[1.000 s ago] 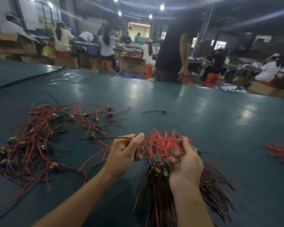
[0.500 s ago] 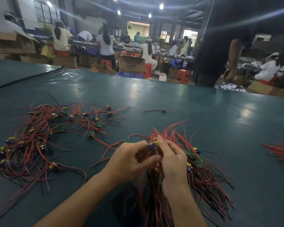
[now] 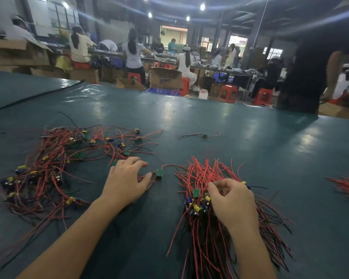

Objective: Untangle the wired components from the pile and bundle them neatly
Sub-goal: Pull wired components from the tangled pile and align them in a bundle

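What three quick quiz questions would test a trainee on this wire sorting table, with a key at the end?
1. True or false: the right hand is on the tangled pile.
2. What lies alone on the table, beyond both hands? A) a roll of tape B) a single wired component C) scissors
3. Fill in: the small board near the thumb of the left hand is ___.
Key: 1 false, its fingers curl on the straightened bundle; 2 B; 3 green.
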### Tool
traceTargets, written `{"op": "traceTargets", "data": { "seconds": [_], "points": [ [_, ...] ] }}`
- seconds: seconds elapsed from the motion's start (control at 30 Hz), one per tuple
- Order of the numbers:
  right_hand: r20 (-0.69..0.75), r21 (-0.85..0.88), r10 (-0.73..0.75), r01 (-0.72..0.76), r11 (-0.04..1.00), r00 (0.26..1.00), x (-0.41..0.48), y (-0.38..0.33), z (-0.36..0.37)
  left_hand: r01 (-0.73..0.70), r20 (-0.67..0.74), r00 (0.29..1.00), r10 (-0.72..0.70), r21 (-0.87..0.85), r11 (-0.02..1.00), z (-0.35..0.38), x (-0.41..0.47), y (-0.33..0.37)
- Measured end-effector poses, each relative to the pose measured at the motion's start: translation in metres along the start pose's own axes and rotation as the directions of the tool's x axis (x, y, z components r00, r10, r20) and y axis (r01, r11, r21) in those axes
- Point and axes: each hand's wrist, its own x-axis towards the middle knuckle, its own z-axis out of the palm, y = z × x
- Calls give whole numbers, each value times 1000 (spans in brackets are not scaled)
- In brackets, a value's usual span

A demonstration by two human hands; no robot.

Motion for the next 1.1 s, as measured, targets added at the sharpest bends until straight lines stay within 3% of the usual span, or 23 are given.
{"op": "traceTargets", "data": {
  "seconds": [0.1,0.3,0.43,0.57,0.7,0.9,1.1],
  "points": [
    [-109,7,-26,27,1000,994,-3,-4,1,-112,57,992,112,-4,994,7,-3,4],
    [-144,308,-138,177,935,980,-7,-15,9,-220,163,966,200,120,968,15,-10,16],
    [-130,445,-167,208,871,977,-12,-22,17,-206,46,978,203,89,974,9,-10,20],
    [-153,467,-193,242,850,969,-14,-24,22,-165,-30,986,166,40,985,4,-10,22],
    [-141,486,-217,259,835,966,-16,-25,24,-202,-234,960,154,-196,959,0,-10,26],
    [-80,515,-322,316,797,943,-22,-32,29,-410,-547,801,243,-205,889,-7,-11,38],
    [64,679,-297,176,713,953,-28,-39,34,-609,-692,588,419,-37,792,-12,-20,55]
  ]
}}
